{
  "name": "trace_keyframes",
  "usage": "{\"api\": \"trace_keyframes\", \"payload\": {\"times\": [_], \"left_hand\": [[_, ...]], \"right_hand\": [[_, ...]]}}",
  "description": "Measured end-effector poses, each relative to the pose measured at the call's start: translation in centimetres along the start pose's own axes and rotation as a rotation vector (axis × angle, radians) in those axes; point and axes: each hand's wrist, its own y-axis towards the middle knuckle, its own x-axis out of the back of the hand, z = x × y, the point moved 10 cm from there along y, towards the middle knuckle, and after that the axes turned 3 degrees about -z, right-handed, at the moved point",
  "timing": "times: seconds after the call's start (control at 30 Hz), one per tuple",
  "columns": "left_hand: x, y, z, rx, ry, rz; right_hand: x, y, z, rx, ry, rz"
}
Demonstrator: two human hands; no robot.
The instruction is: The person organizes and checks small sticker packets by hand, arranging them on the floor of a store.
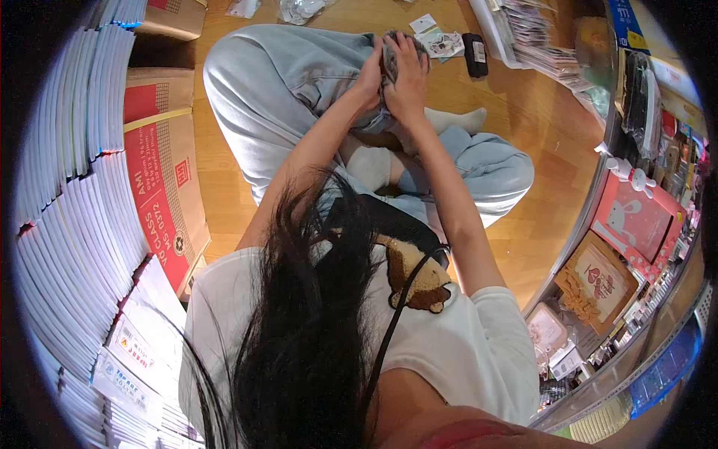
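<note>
In the head view, my left hand [369, 78] and my right hand [407, 81] are together above my bent legs, near the top middle. Between them is a small grey fuzzy thing [390, 66], mostly covered by my palms and fingers, so its kind is not clear. My left hand wraps its left side. The fingers of my right hand lie curved over its top and right side. Just beyond my right hand, a white card with printed pictures [446, 45] and a small black item with a white label [476, 55] lie on the wooden floor [553, 161].
Tall stacks of thin white-edged books or pads [71, 247] and a red-and-brown carton [161, 176] stand at the left. On the right are a white bin of packets [516, 30] and a shelf holding a pink bunny-print box [636, 217]. Clear plastic bags [301, 10] lie at the top.
</note>
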Motion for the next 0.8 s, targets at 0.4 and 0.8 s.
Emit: {"api": "trace_keyframes", "payload": {"times": [0.4, 0.8], "left_hand": [[0.9, 0.0, 0.4, -0.068, 0.188, 0.01], [0.9, -1.2, 0.0, -0.062, 0.029, 0.006]], "right_hand": [[-1.4, 4.3, -11.3, -0.522, -0.029, 0.001], [-1.3, -0.2, -0.8, -0.071, 0.158, -0.094]]}}
